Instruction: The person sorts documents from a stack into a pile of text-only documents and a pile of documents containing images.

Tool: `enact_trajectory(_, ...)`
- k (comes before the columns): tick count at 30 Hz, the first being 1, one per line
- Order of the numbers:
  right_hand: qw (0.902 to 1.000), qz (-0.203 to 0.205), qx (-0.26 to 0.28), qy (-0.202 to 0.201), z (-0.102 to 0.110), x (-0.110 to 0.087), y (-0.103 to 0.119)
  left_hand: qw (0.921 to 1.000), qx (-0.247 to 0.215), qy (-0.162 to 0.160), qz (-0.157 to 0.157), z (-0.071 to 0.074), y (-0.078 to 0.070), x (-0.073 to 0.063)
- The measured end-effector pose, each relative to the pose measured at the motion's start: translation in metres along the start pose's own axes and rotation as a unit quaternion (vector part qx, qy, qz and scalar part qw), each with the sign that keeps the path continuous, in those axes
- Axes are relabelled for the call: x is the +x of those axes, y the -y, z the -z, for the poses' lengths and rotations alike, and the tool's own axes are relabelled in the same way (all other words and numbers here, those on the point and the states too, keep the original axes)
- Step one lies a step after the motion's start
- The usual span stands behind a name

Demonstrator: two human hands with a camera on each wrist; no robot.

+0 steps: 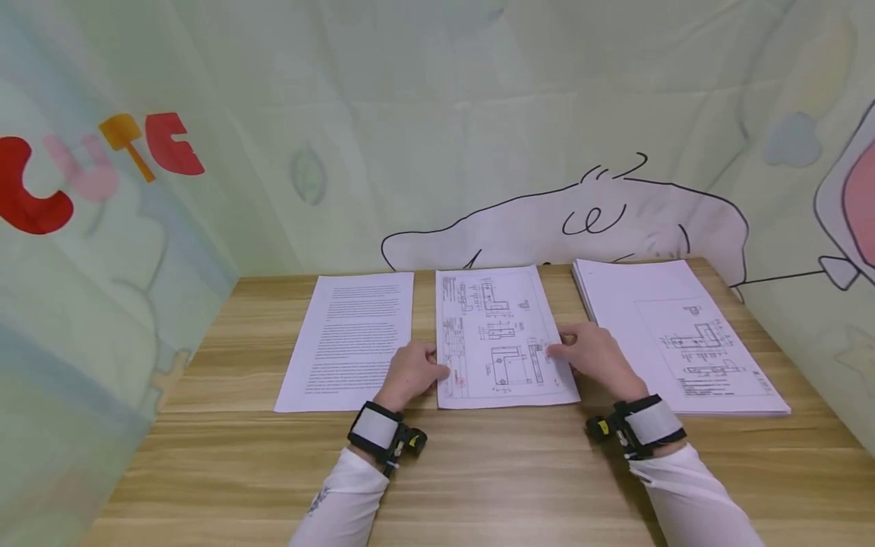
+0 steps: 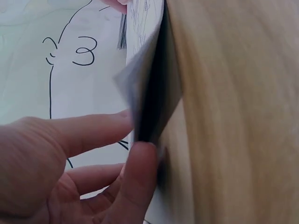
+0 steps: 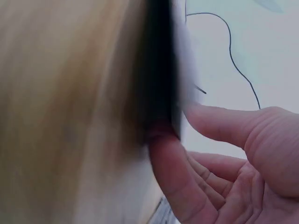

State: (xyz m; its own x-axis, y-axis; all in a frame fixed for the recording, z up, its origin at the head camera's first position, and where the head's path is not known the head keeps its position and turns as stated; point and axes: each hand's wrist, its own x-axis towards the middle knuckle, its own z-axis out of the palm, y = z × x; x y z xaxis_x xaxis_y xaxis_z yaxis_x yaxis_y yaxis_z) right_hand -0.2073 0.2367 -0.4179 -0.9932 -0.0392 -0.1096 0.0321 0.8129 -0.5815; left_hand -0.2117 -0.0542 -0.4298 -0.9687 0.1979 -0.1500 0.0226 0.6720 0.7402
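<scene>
A drawing sheet (image 1: 502,319), printed with technical part views and a small red mark, lies between both hands in the head view. My left hand (image 1: 410,374) pinches its left edge between thumb and fingers, low on that side. On the opposite edge, my right hand (image 1: 598,357) pinches it the same way, thumb on top. Both wrist views show the sheet's near edge standing off the wooden table, with dark shadow beneath. The left wrist view has the thumb and index finger of the left hand (image 2: 93,163) on either side of the paper (image 2: 140,88). Whether it is one sheet or several, I cannot tell.
To the left lies a page of printed text (image 1: 352,334), its right side close to my left hand. A thicker stack of paper (image 1: 683,334) with a drawing on top stands to the right. Behind the wooden table (image 1: 478,486) hangs a printed cloth (image 1: 437,152).
</scene>
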Motion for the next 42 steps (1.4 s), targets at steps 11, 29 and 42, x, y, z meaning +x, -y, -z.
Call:
enact_trajectory(11,0.9946,0.040,-0.041,-0.087,0.029,-0.011,0.002,0.9966,0.026,-0.075,-0.023,-0.001,-0.019,-0.003)
enact_trajectory(29,0.9725,0.023,-0.076,-0.219,0.065,-0.009,-0.055,0.9796,0.080,-0.057,-0.175,-0.064,-0.080,0.003)
enact_trajectory(42,0.9862,-0.066,-0.073,-0.134,0.088,-0.017,-0.114,0.9727,0.077,-0.002,-0.219,-0.110,-0.118,0.013)
